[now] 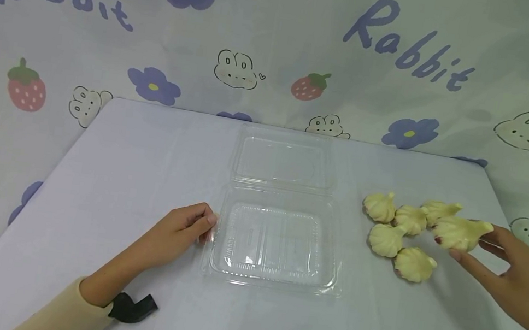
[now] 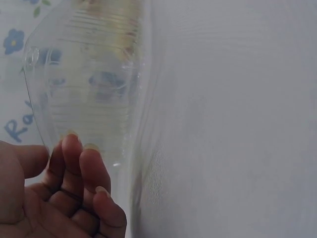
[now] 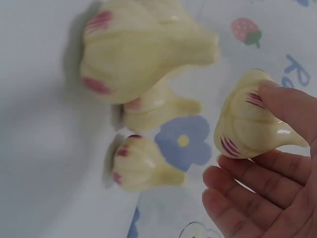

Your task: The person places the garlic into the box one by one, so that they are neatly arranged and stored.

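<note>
A clear plastic clamshell box (image 1: 269,284) lies unfolded, its lid (image 1: 285,159) laid back toward the far side. At the left rim of the base my left hand (image 1: 179,231) pinches the edge between thumb and fingers; the left wrist view shows the rim running between the thumb (image 2: 34,159) and fingertips. My right hand (image 1: 518,279) holds a garlic bulb (image 1: 459,234) by its side, thumb opposite the fingers, the stem pointing right. Purple streaks mark this garlic bulb (image 3: 247,121) in the right wrist view. Several more garlic bulbs (image 1: 385,240) sit grouped on the table, left of the held one.
A white cloth covers the table (image 1: 148,145). Behind it hangs a patterned curtain (image 1: 275,34) with flowers, strawberries and rabbits. Black straps (image 1: 133,307) show near both wrists. The grouped garlic bulbs stand to the right of the box, apart from it.
</note>
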Demonstrator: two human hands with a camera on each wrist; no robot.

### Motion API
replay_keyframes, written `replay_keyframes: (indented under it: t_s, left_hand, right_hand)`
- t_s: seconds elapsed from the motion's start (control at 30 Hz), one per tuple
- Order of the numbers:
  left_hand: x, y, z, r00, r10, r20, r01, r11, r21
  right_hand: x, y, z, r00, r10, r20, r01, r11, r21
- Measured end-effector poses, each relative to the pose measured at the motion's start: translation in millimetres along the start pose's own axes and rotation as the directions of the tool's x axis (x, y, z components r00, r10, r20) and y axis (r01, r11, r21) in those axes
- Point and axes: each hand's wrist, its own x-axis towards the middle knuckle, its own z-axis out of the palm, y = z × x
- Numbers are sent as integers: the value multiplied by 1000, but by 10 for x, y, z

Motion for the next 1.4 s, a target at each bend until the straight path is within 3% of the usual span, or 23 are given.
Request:
replay_keyframes:
  t_s: [0.57,0.83,1.03,1.4]
  left_hand:
    - [25,-28,12,1000,16,15,-16,999,-29]
    - [33,-36,26,1000,14,22,-13,999,-32]
    - [30,-28,23,1000,14,25,-13,999,-33]
    - [32,-13,16,999,37,24,-36,998,-41]
  right_hand:
    - [80,-745,-126,989,-150,10,148,984,95]
    - [107,-1134,-151,965,-264,4,259,950,173]
    - [156,-1395,-194,946,-318,69,299,933,201]
    - [279,-1803,-155,889,-433,148,377,877,298]
